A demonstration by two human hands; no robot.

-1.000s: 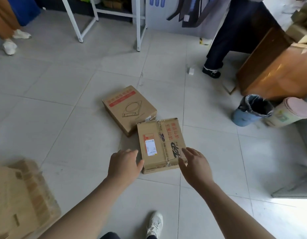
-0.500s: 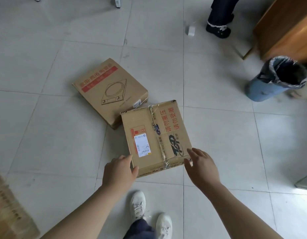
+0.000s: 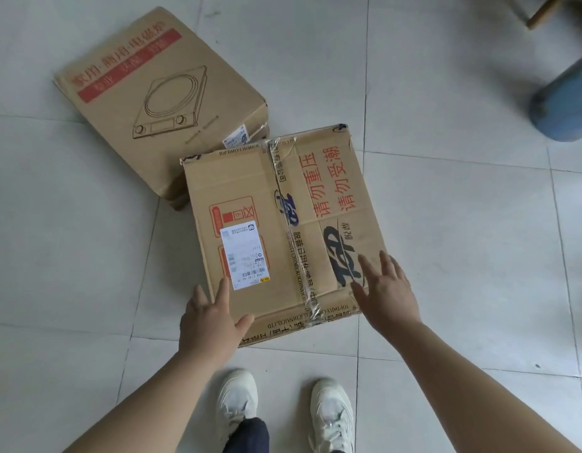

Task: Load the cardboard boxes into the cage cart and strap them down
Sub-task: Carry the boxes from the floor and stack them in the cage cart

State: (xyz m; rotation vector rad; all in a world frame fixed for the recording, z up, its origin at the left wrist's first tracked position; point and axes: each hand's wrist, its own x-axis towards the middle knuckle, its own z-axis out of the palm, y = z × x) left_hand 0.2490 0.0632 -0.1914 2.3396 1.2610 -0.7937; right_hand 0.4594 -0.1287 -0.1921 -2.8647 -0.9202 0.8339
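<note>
A taped cardboard box [image 3: 276, 204] with red characters and a white shipping label lies flat on the tiled floor just ahead of my feet. My left hand [image 3: 211, 322] is at its near left corner, fingers straight, thumb on the top face. My right hand [image 3: 386, 294] is spread over the box's near right corner, fingers straight. A second, flatter cardboard box [image 3: 152, 93] printed with a cooktop drawing lies behind it to the left, its near edge tucked against the first box. No cage cart or strap is in view.
A blue bin [image 3: 564, 109] stands on the floor at the far right. A wooden furniture leg [image 3: 541, 11] shows in the top right corner. My two white shoes [image 3: 237, 410] are just short of the box. Bare grey tiles surround the boxes.
I have bent closer; both boxes look much larger. My hands moved forward from beside the taped box onto its near corners. The other person's feet have left the view.
</note>
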